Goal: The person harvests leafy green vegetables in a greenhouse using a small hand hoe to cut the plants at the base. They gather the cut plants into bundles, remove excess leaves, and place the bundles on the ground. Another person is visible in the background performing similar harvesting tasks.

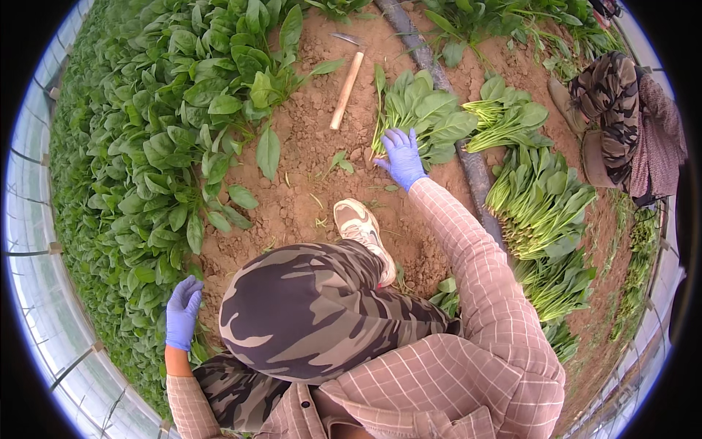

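My right hand [405,156], in a blue-violet glove, rests on the stem end of a loose bunch of leafy greens, likely spinach [425,107], lying on the soil. Its fingers are slightly spread; whether they grip any stems cannot be told. My left hand [184,310], gloved alike, is raised beside my knee near the growing greens [159,208], with nothing seen in it and its fingers partly curled. Beyond my right hand lies a small hand hoe or sickle, its wooden handle [347,90] towards me and its metal blade [345,38] at the far end.
A dark hose [476,178] runs along the soil on the right. Past it lie a small bunch of cut greens [507,115] and a long row of piled bunches [540,203]. Another person [611,120] in camouflage trousers is at the upper right. My shoe [362,230] stands mid-path.
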